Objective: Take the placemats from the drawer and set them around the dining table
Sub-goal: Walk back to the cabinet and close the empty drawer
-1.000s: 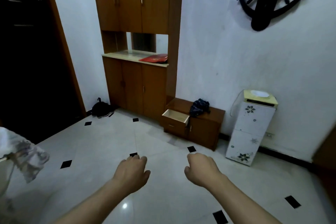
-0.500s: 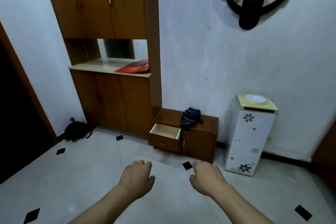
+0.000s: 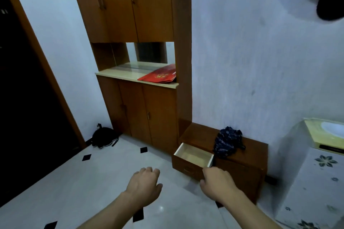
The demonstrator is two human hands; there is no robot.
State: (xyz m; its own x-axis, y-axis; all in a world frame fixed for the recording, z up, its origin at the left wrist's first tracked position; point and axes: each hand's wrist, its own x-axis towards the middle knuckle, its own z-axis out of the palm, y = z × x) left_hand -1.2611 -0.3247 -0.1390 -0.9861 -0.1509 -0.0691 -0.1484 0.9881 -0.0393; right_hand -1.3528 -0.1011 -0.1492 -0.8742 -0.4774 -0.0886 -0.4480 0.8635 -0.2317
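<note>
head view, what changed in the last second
The person has walked closer to the open drawer. The right hand now reaches near its front corner; the left hand hovers beside it. Both hold nothing. The drawer stays open, the dark cloth on the cabinet unmoved.

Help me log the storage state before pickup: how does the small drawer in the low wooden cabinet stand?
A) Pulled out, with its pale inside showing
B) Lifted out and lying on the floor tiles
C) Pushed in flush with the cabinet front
A: the drawer juts forward from the front of the low cabinet, still seated in it, and its pale inner walls and bottom are open to view.
</note>
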